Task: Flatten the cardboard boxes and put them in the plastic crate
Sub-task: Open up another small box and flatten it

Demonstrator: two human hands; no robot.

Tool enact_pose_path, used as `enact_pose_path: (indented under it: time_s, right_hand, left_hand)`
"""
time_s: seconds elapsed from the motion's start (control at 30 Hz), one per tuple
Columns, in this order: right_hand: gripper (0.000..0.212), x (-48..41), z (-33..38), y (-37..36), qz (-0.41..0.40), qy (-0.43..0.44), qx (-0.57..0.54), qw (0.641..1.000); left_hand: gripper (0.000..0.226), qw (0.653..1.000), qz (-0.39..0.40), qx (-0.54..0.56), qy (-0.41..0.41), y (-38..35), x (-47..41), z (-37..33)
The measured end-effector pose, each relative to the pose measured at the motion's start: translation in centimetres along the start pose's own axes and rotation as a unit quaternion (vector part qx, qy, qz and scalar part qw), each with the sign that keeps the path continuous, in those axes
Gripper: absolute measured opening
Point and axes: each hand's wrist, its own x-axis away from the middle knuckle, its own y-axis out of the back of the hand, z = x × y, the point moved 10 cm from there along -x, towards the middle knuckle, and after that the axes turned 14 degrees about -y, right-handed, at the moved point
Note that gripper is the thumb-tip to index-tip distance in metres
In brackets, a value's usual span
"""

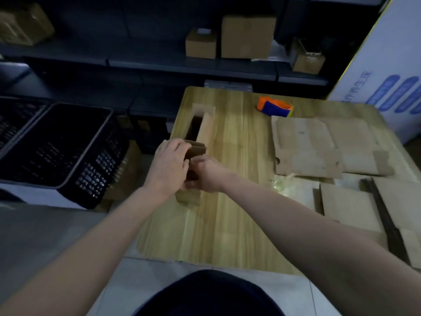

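A long narrow cardboard box (201, 128) lies open along the left edge of the wooden table (232, 201), its flaps spread at both ends. My left hand (169, 165) grips the box's near end from the left, fingers curled over a brown flap. My right hand (205, 176) holds the same end from the right, pinching the cardboard. A black plastic crate (61, 147) stands on the floor to the left of the table; its inside looks dark. Flattened cardboard (319, 147) lies on the table's right half.
An orange and blue tape dispenser (274, 107) sits at the table's far side. More flat cardboard (350, 206) is at the near right. Dark shelves behind hold several closed boxes (247, 35). A second black crate (13, 119) is at far left.
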Motion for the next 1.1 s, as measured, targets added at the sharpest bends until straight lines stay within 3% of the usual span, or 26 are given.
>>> enact_pose_path:
  time_s: [0.1, 0.2, 0.33, 0.43, 0.57, 0.63, 0.8, 0.93, 1.03, 1.1]
  right_hand:
    - [0.05, -0.5, 1.3, -2.7, 0.052, -0.001, 0.108, 0.993]
    - [0.027, -0.3, 1.1, -3.9, 0.077, -0.023, 0.142, 0.987]
    - [0.022, 0.2, -0.1, -2.8, 0.079, -0.08, 0.038, 0.993]
    - [0.022, 0.1, -1.0, 0.6, 0.028, -0.092, -0.029, 0.995]
    - [0.018, 1.2, -5.4, 4.9, -0.022, -0.159, -0.196, 0.967]
    - [0.018, 2.4, -8.7, 6.0, -0.039, -0.215, -0.251, 0.943]
    - [0.019, 6.5, -16.9, 7.3, -0.089, -0.337, -0.357, 0.867]
    - [0.02, 10.1, -21.6, 7.3, -0.097, -0.403, -0.395, 0.82]
    - [0.024, 12.8, -24.7, 7.7, -0.116, -0.427, -0.374, 0.815]
    - [0.041, 14.3, -26.1, 8.5, -0.131, -0.397, -0.317, 0.851]
  left_hand:
    - [0.037, 1.0, -0.001, 0.011, -0.001, 0.4, 1.3, 1.0]
    - [0.038, 1.0, -0.003, 0.03, 0.009, 0.5, 2.4, 2.0]
    - [0.036, 0.997, -0.017, 0.069, 0.028, 0.7, 3.1, 2.9]
    - [0.033, 0.994, -0.031, 0.099, 0.041, 0.9, 2.7, 2.5]
    - [0.038, 0.986, -0.05, 0.151, 0.046, 0.9, 1.4, 0.5]
    - [0.05, 0.98, -0.026, 0.19, 0.05, -0.2, 0.7, -0.7]
    - [0.104, 0.96, 0.132, 0.24, 0.059, -5.9, -0.2, -4.7]
    - [0.113, 0.951, 0.173, 0.258, 0.011, -8.6, -2.3, -9.0]
    - [0.103, 0.951, 0.174, 0.254, -0.028, -10.0, -4.2, -12.1]
    - [0.099, 0.945, 0.179, 0.268, -0.057, -11.1, -5.1, -14.3]
